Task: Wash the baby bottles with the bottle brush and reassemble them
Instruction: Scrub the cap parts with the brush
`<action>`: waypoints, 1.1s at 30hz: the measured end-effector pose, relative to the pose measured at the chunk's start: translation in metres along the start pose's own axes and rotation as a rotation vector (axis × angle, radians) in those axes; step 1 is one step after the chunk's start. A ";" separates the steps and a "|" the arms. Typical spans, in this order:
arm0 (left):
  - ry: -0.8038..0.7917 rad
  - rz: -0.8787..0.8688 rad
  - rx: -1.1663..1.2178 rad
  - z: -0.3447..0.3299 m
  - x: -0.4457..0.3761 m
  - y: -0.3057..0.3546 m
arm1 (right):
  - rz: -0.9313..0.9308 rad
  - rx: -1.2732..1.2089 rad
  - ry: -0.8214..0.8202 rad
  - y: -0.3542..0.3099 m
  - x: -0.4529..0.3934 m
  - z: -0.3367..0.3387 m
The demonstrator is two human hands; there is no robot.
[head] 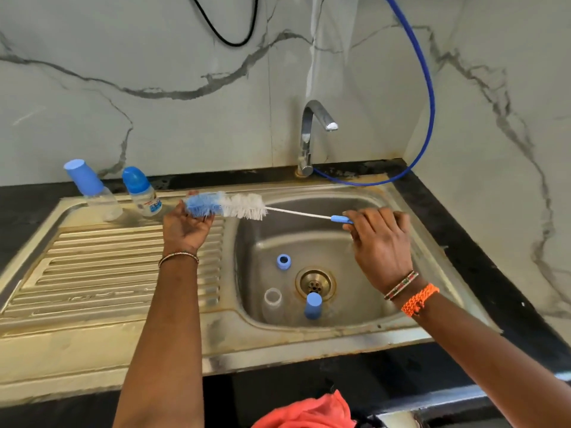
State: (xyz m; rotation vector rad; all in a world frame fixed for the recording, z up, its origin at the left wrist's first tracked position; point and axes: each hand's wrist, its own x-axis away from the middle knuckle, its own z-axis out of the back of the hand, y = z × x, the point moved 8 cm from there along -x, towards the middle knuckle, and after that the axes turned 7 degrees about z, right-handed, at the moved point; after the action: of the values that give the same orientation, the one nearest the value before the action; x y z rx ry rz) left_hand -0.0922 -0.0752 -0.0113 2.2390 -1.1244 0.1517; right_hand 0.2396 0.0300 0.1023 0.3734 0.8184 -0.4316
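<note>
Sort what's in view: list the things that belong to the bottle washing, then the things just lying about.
Belongs to the job:
bottle brush, held by left hand and right hand
two capped bottles on the drainboard
open bottle, blue ring and blue cap in the sink
tap

Lying about:
blue hose
black cable
orange cloth

Home kitchen. Steel sink (309,236) with ribbed drainboard (123,267) set in a dark counter (463,242); chrome tap (309,134) at the back; marble-look wall tiles (154,88) behind. Baby bottles (142,193) stand on the drainboard, bottle parts (312,305) lie in the basin. Blue hose (428,118) runs from the tap base.
</note>
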 end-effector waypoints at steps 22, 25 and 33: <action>-0.325 -0.101 -0.002 -0.016 0.026 0.019 | -0.801 -0.893 -0.835 0.001 0.049 -0.070; -0.181 -0.037 -0.070 -0.012 0.024 0.020 | -0.541 -0.440 -0.460 0.011 0.018 -0.044; 0.037 0.075 -0.237 -0.009 0.017 0.012 | 0.057 -0.189 -0.051 -0.012 -0.018 0.003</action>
State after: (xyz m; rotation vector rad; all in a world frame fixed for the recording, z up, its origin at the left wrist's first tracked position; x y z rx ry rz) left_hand -0.0890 -0.0873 0.0082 1.9792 -1.1443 0.0852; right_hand 0.2244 0.0230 0.1160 0.2091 0.7899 -0.3061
